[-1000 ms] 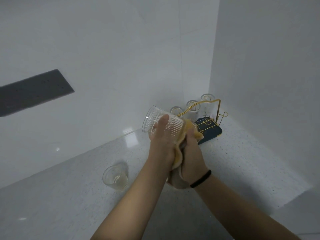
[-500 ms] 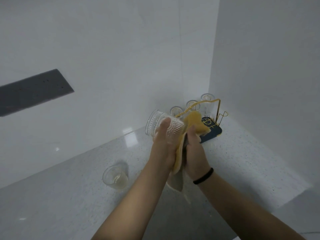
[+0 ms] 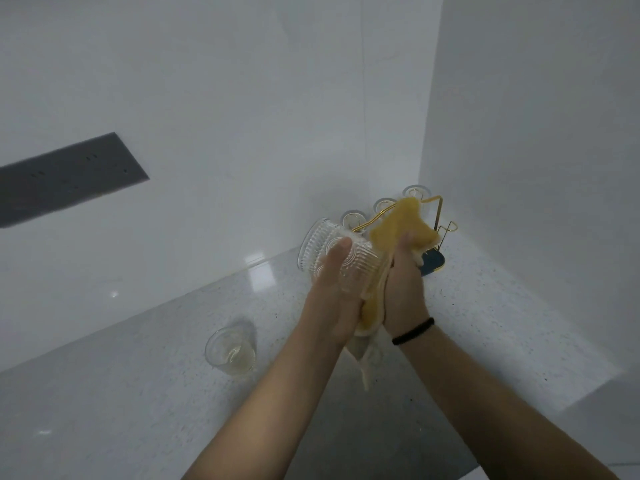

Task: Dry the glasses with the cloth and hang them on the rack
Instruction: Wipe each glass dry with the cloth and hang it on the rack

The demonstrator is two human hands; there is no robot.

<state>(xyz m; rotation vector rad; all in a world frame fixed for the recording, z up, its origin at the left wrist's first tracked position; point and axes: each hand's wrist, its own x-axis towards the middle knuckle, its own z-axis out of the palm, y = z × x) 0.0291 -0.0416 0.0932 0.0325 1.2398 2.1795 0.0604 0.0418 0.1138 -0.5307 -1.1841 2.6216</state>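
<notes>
The left hand (image 3: 332, 292) grips a ribbed glass (image 3: 341, 252), held on its side above the surface (image 3: 502, 306) with one end pointing up and left. The right hand (image 3: 403, 289) holds a yellow cloth (image 3: 398, 230) against the glass's other end; the cloth bunches above the fingers and hangs down between the wrists. A black band (image 3: 414, 336) circles the right wrist. Behind the hands, in the corner, stands a gold wire rack (image 3: 445, 230) on a dark tray (image 3: 433, 266), with three glasses (image 3: 384, 204) upside down on it. A second glass (image 3: 230, 353) stands upright on the surface, well to the left. A dark panel (image 3: 65, 176) sits on the left wall.
</notes>
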